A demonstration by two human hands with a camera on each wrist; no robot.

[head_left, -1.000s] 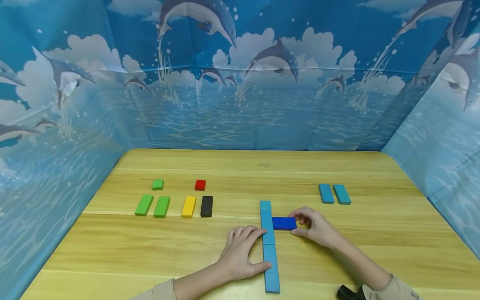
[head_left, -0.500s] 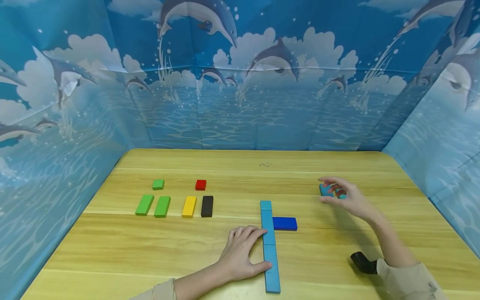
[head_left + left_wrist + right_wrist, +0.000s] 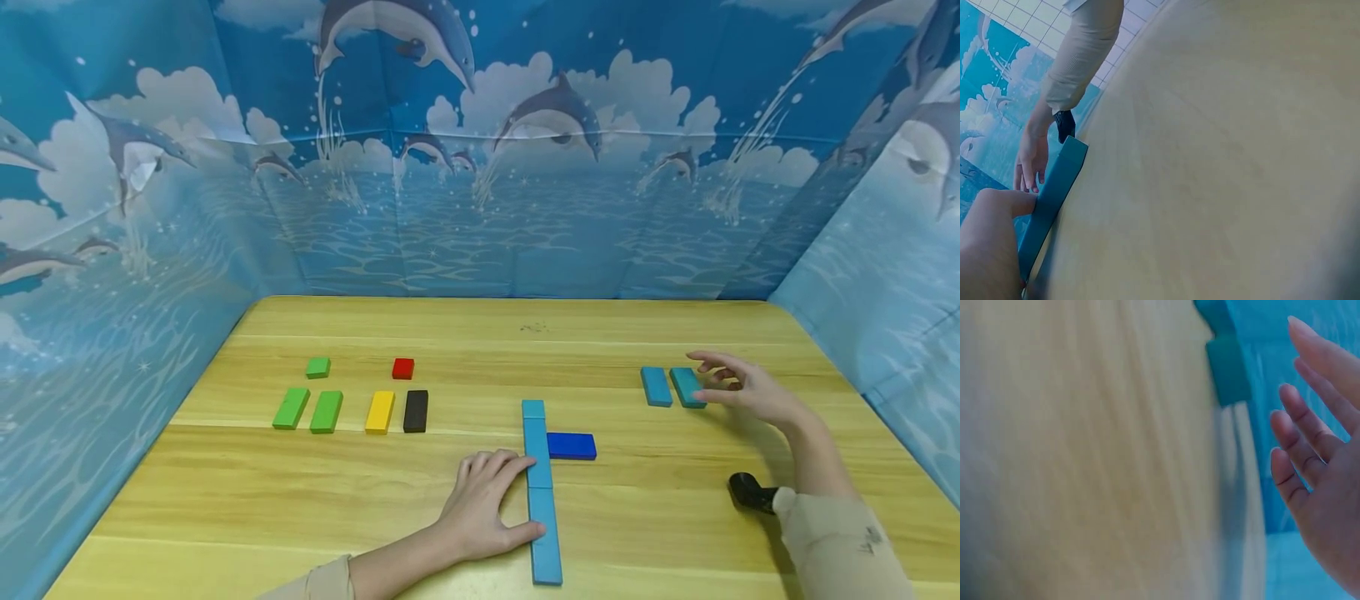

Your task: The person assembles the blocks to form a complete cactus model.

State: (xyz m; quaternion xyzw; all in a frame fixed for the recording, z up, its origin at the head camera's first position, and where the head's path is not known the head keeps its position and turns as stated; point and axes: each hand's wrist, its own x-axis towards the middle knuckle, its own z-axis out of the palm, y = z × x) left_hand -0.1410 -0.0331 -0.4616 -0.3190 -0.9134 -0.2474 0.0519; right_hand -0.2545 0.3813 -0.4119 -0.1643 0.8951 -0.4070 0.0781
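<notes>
the right hand (image 3: 742, 390) hovered with fingers spread and holding nothing, fingertips just beside the right-hand teal block (image 3: 687, 387) of a pair lying on the wooden table (image 3: 480, 333); the left teal block (image 3: 656, 387) lay beyond it. both blocks' long axes ran away from the person. the left hand (image 3: 483, 504) lay flat against the long teal strip (image 3: 542, 492), well apart from the pair

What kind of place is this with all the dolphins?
Probably a small play or practice booth, not a real room: a wooden table stands inside walls of dolphin-printed backdrop, with colored blocks laid out in neat rows.
</notes>
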